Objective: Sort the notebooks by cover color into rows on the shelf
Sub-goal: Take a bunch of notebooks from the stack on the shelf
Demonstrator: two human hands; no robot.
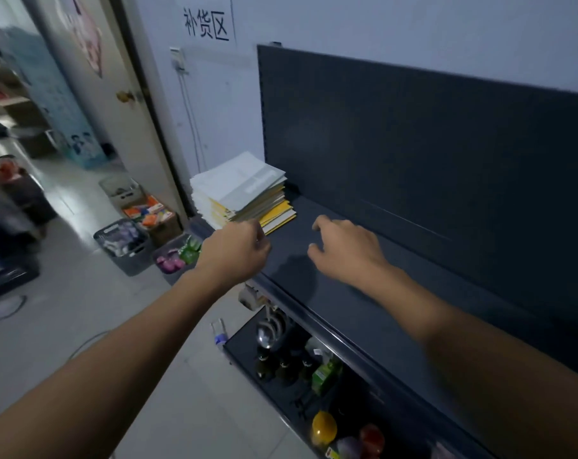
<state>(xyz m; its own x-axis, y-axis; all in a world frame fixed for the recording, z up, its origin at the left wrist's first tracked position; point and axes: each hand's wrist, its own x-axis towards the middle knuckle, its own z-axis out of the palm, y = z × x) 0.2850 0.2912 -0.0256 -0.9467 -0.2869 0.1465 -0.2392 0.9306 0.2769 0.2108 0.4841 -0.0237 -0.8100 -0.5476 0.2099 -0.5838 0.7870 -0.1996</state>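
Notebooks [244, 190] sit in one mixed stack at the left end of the dark shelf [330, 303], pale covers on top, yellow ones below; left hand [237, 250] is at the stack's near corner, fingers curled, can't tell whether it touches or grips a cover; right hand [347, 250] hovers over the shelf just right of the stack, fingers loosely curled, holding nothing; lower shelf [244, 342] carries bottles [282, 362]; baskets [125, 243] stand on the floor to the left.
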